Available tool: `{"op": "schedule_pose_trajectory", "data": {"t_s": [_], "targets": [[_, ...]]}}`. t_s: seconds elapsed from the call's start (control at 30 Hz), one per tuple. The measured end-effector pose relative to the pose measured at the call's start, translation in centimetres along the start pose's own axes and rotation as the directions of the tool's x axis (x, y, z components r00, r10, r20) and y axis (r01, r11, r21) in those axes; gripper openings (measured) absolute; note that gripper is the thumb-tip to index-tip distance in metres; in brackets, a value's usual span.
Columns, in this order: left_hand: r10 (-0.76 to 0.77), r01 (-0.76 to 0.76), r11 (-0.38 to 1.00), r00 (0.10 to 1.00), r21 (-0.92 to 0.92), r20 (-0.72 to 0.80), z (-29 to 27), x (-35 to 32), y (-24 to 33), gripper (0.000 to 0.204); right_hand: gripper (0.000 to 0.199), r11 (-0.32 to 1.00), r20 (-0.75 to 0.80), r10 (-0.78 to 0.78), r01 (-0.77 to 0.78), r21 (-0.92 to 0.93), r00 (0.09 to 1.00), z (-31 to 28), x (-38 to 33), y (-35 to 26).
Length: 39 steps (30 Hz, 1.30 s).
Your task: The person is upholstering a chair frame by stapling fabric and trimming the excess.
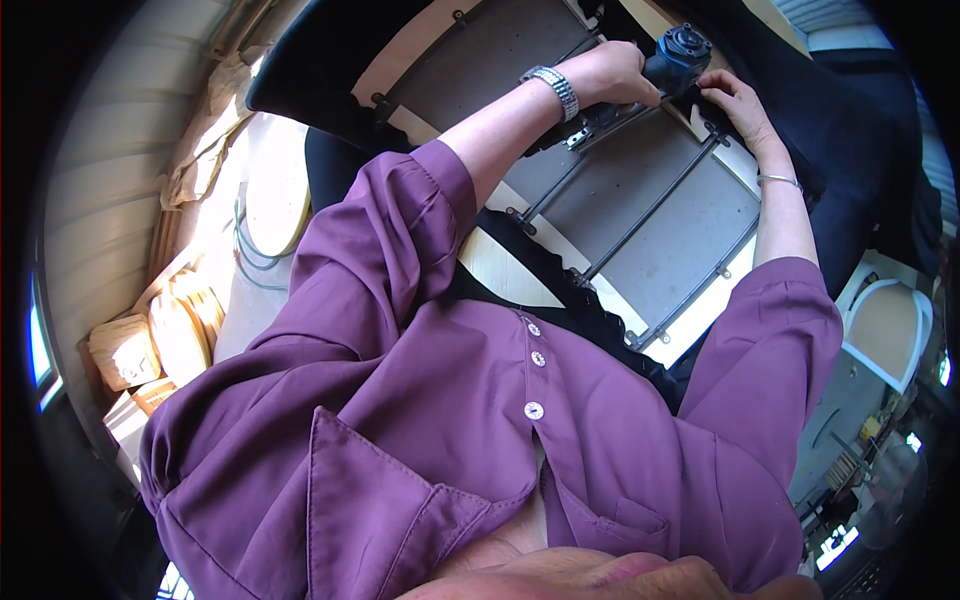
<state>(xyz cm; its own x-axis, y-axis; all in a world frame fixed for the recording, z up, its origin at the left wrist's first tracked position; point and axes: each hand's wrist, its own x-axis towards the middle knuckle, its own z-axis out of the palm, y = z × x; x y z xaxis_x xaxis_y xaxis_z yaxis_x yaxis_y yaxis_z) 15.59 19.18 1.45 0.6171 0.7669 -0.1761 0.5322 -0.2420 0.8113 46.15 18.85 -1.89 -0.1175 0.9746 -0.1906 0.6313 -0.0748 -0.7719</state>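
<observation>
My left hand [612, 75], with a metal-banded watch at its wrist, is wrapped round a black staple gun [684, 52]. The tool's round capped head points up, and its lower part is partly hidden by my fingers. Just to the right, my right hand [742, 108] pinches the edge of some black fabric [830, 120] beside the tool. Below both hands lies a pale frame with a dark grey panel [630, 190]. Thin black metal rods [650, 212] with small end brackets cross the panel. Black fabric surrounds the frame.
At the left, a pale round-ended piece [278, 195] and a thin dark hose [245, 250] lie near stacked tan blocks [160, 340]. A white-edged curved panel [888, 330] rests at the right, above a cluttered floor area.
</observation>
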Motion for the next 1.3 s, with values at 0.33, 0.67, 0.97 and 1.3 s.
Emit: {"op": "schedule_pose_trajectory", "data": {"t_s": [0.33,0.67,0.97,1.3], "targets": [[-0.013,0.006,0.964,1.000,-0.265,-0.026,-0.8,-1.2,-2.4,0.049,0.029,0.860,-0.038,-0.008,-0.012,-0.510,0.999,-1.1,-6.0,-3.8],[-0.021,0.014,0.961,1.000,-0.277,-0.022,0.5,-1.7,-2.2,0.040,0.032,0.982,-0.088,0.055,-0.070,-0.175,0.995,-2.9,-5.9,-1.9],[0.033,-0.041,0.967,0.999,-0.250,-0.036,0.1,-2.5,-2.5,0.051,0.039,0.926,-0.069,0.065,-0.086,-0.368,0.995,-0.7,-6.5,-2.9],[0.072,-0.094,0.955,0.994,-0.281,-0.087,0.0,-1.8,-1.6,0.039,0.020,0.839,-0.229,-0.257,0.100,-0.534,0.939,1.3,-6.4,-3.2]]}}
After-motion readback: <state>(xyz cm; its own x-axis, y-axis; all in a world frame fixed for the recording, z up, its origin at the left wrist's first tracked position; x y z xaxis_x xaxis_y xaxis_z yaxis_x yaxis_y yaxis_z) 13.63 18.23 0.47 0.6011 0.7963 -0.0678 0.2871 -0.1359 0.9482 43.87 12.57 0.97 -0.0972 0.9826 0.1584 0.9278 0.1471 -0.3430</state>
